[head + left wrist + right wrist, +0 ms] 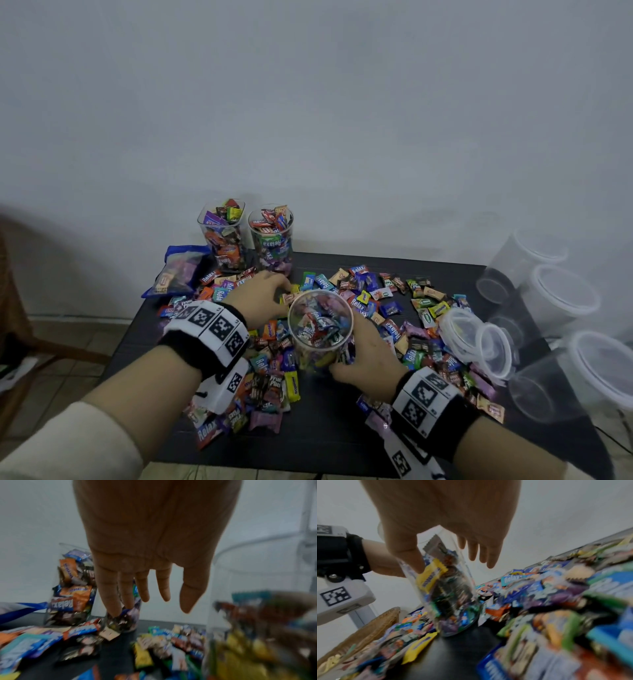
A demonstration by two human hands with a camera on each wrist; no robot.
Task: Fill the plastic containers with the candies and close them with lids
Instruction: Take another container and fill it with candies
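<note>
The right hand (364, 359) curls its fingers (481, 551) and thumb round the clear round plastic container (320, 330), part-filled, standing mid-tabletop (329, 431). The left hand (262, 294) rests relaxed fingers (111, 595) on loose wrapped candies (370, 291). The container looks light, stiff and slick; grip its lower wall. Two filled containers (246, 236) stand behind, about four empty ones (561, 301) right, beside clear lids (476, 335).

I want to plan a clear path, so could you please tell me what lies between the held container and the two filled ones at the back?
Loose candies and the left hand, clearest in the head view.
</note>
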